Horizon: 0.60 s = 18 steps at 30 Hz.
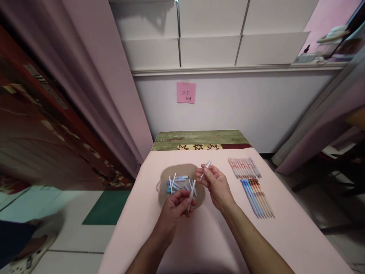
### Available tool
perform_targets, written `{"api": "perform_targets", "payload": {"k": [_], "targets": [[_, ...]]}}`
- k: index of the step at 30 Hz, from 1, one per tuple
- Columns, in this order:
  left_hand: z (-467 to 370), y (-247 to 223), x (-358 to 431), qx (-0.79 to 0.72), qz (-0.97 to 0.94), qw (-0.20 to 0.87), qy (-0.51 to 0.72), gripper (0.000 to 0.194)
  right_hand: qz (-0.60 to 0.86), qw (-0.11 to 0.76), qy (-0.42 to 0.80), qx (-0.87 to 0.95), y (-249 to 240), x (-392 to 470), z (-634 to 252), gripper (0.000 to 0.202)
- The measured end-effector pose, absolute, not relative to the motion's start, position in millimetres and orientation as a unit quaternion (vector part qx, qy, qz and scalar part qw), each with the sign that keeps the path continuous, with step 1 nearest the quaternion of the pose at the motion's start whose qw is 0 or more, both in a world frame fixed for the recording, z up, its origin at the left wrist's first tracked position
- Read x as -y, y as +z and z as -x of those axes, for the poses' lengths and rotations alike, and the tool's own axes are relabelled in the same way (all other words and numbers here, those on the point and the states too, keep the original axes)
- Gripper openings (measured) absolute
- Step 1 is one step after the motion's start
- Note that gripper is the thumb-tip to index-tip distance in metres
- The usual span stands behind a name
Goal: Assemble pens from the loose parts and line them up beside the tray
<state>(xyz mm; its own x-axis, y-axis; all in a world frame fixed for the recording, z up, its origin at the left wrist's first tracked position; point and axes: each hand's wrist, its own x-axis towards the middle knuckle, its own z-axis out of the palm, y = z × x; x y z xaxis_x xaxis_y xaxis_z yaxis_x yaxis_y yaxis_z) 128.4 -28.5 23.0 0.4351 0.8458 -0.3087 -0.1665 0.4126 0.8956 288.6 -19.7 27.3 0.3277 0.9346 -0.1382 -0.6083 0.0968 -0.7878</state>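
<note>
Over the near edge of a beige basin (164,179), my left hand (178,205) pinches a slim whitish pen piece (192,192), held slanting. My right hand (215,182) is at the basin's right rim, its thumb and fingers closed on a short clear piece, possibly a cap (207,164). Blue and white pen parts (176,183) lie loose in the basin. To the right of my hands, pens lie side by side in two groups: a pinkish row (244,168) behind, and blue pens (252,198) beside brown-topped ones (262,198) in front.
A pink cloth covers the table (216,243), with a green wood-patterned strip (199,136) at its back. A pink note (186,93) is on the wall behind. At the lower left, a person's foot in a shoe (35,255) stands on the floor.
</note>
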Motion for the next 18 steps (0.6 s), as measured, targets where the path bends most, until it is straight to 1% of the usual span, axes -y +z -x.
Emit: {"api": "perform_targets", "payload": {"k": [13,15,18], "targets": [[-133.2,21.8,31.9,-0.399,-0.429,0.740,0.331,0.027,0.395,0.691,0.560,0.229,26.8,24.8,-283.2,0.037],[-132.9,23.0,32.1,-0.391,-0.426,0.745,0.333,0.026,0.404,0.674,0.565,0.250,27.8,27.2,-283.0,0.037],[-132.8,26.5,33.0,-0.367,-0.403,0.770,0.330,0.022,0.420,0.622,0.595,0.288,28.2,30.6,-282.5,0.037]]}}
